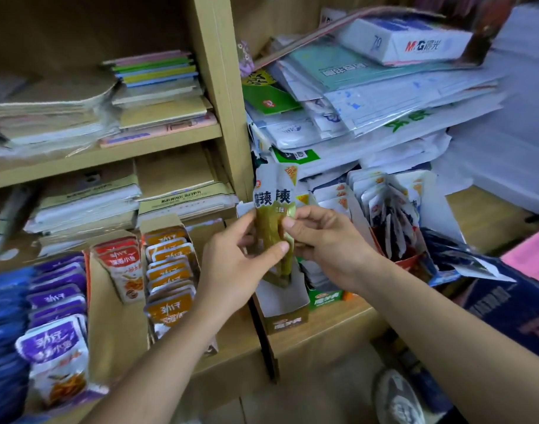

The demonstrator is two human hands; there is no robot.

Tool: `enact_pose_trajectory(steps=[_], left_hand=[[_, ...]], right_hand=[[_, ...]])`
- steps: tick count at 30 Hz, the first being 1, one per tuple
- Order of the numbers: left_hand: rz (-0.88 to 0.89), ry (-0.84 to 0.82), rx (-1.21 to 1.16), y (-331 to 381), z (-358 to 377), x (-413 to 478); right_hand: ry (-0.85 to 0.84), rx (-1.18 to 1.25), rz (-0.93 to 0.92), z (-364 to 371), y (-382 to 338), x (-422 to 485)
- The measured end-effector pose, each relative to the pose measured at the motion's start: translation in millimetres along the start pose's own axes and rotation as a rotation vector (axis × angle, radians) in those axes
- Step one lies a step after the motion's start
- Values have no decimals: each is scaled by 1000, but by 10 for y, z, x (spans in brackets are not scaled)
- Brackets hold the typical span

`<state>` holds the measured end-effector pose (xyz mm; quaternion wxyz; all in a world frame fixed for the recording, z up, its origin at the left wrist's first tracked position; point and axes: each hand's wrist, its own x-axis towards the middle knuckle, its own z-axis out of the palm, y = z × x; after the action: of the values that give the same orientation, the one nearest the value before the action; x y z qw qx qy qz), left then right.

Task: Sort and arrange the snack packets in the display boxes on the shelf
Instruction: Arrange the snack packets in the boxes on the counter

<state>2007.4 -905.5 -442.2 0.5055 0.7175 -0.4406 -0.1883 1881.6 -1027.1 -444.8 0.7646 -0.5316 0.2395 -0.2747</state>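
A white-and-olive plastic snack packet (272, 191) is held upright at frame centre, above an open gold-and-white cardboard display box (289, 319); flat orange packets (170, 310) stand filed lower left.

A light wooden shelf unit (115, 154) fills the view, split by an upright divider (222, 87) into two bays. On the left boards lie stacks of notebooks (158, 84) with coloured spines, and flat paper pads (87, 206) below them. The right bay holds a slumped heap of plastic-wrapped stationery (369, 111) — topped by a white ream box (408, 41) (lettered M&G). Below is a tan floor (323, 387). The light is even and soft.
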Motion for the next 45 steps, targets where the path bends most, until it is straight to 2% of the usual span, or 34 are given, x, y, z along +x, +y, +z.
enact_pose_trajectory(steps=[2,4,12,16,20,28,32,35,41,45], left_hand=[[-52,2,-218,-19,-9,37],[-95,78,-297,-48,-42,73],[-221,121,-471,-46,-66,109],[-171,92,-481,-15,-14,98],[-143,65,-522,50,-7,82],[48,208,-266,32,-302,237],[59,464,-371,-50,-588,312],[37,627,-423,-116,-709,338],[12,600,-371,-213,-708,362],[36,535,-407,-154,-693,340]], right_hand=[[43,-8,-36,-45,-37,6],[90,-58,-71,-108,-77,11],[230,-37,-67,-156,-179,-20],[170,-71,-55,-37,-104,-36],[194,-105,-107,19,-109,-20],[66,-500,-243,81,-144,46],[228,-921,-326,-107,-192,221],[133,-1127,-255,-105,-176,286],[48,-1347,-351,7,-111,347],[93,-1310,-343,1,-69,382]])
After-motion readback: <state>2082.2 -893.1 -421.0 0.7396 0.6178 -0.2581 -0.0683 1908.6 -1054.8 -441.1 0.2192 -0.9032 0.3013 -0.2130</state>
